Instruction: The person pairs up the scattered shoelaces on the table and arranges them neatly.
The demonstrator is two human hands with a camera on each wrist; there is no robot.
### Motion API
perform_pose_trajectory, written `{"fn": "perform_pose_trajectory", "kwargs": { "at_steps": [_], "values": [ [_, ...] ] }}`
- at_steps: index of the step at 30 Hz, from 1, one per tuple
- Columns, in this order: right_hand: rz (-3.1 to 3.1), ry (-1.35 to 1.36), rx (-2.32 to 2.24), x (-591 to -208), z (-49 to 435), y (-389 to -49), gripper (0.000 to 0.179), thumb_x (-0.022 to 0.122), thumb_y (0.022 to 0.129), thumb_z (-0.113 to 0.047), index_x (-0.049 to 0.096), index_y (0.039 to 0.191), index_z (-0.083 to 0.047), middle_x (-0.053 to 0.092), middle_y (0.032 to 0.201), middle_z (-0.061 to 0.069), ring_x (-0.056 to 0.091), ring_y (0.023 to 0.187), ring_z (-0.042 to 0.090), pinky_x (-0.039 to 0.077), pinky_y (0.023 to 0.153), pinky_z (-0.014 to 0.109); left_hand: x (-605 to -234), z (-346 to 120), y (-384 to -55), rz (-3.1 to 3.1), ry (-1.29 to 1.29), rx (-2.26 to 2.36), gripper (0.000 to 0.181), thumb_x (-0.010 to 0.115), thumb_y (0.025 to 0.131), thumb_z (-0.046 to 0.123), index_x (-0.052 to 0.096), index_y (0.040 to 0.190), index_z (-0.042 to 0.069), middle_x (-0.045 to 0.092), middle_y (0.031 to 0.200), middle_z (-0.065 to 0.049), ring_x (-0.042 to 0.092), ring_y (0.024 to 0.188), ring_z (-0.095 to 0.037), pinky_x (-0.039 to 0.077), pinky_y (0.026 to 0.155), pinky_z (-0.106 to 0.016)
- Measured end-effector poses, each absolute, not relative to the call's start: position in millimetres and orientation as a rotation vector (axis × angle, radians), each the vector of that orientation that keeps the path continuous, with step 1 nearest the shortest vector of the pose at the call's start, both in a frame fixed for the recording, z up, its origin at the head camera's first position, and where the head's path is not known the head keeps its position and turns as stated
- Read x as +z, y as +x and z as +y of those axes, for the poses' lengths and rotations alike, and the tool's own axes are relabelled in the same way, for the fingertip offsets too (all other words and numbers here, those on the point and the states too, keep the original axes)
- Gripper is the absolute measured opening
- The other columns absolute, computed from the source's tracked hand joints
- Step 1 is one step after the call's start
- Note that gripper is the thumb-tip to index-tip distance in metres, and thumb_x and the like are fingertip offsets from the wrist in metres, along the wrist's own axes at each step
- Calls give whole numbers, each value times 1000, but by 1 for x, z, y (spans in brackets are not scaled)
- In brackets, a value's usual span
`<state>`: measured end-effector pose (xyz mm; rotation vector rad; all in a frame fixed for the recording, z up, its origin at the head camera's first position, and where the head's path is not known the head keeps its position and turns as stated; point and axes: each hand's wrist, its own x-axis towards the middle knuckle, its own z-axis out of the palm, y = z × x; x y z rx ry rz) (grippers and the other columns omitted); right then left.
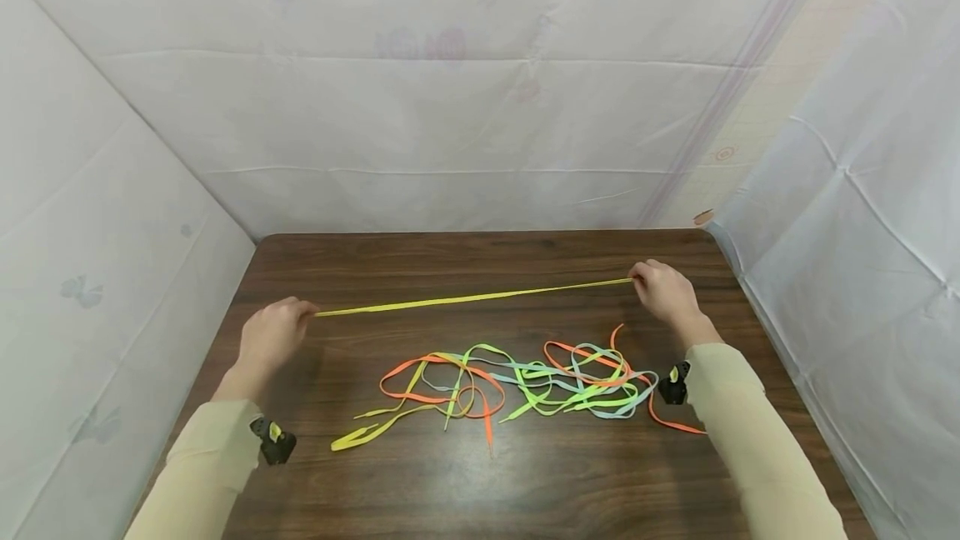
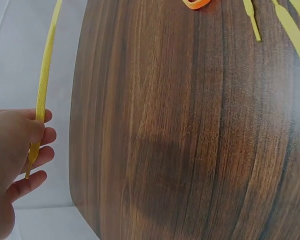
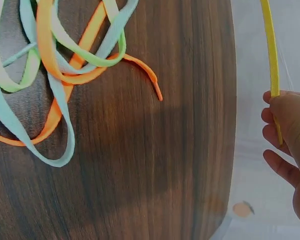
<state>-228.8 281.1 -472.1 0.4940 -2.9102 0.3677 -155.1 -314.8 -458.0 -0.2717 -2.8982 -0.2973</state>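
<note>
A flat yellow shoelace (image 1: 450,300) stretches nearly straight between my two hands above the back half of the table. My left hand (image 1: 273,334) pinches one end between thumb and forefinger; in the left wrist view the narrow tip (image 2: 28,172) pokes out below the thumb. The other end is pinched by my right hand (image 1: 666,294), higher and to the right in the head view. In front of the stretched lace lies a loose tangle of orange (image 1: 405,367), light blue (image 1: 615,415), neon green (image 1: 536,398) and yellow (image 1: 360,437) shoelaces.
The dark wooden table (image 1: 420,498) has rounded back corners. White sheeting hangs as a back wall (image 1: 450,123) and as side walls (image 1: 90,215) close to the table's edges. One orange lace end (image 1: 682,427) reaches out near my right forearm.
</note>
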Motion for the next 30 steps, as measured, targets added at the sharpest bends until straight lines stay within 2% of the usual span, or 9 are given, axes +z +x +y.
{"fn": "perform_pose_trajectory", "kwargs": {
  "at_steps": [7,16,23,30],
  "values": [
    [-2956,423,371,-469,290,-232,14,54,89,-7,64,99,-3,60,91,14,60,73,30,47,61,45,-457,-313,-168,-2946,-184,-315,13,58,87,6,68,95,3,66,91,-18,63,75,-36,47,54,-47],
    [-2945,328,424,-466,295,-238,13,52,90,-6,60,99,-1,61,90,16,59,72,31,46,60,46,-454,-310,-193,-2946,-18,-390,16,59,89,20,66,91,6,67,86,-18,61,62,-32,41,43,-43],
    [-2993,218,429,-462,295,-243,13,50,90,-8,57,98,-1,60,90,17,58,73,33,45,62,48,-459,-304,-211,-2973,71,-441,19,56,90,21,65,93,5,67,87,-17,60,61,-29,42,46,-41],
    [-3029,110,366,-454,298,-249,15,48,92,-12,56,97,-1,57,92,18,57,76,35,45,62,50,-459,-293,-226,-3000,110,-459,22,49,91,20,65,98,5,67,92,-19,62,67,-35,44,49,-45]
  ]
}}
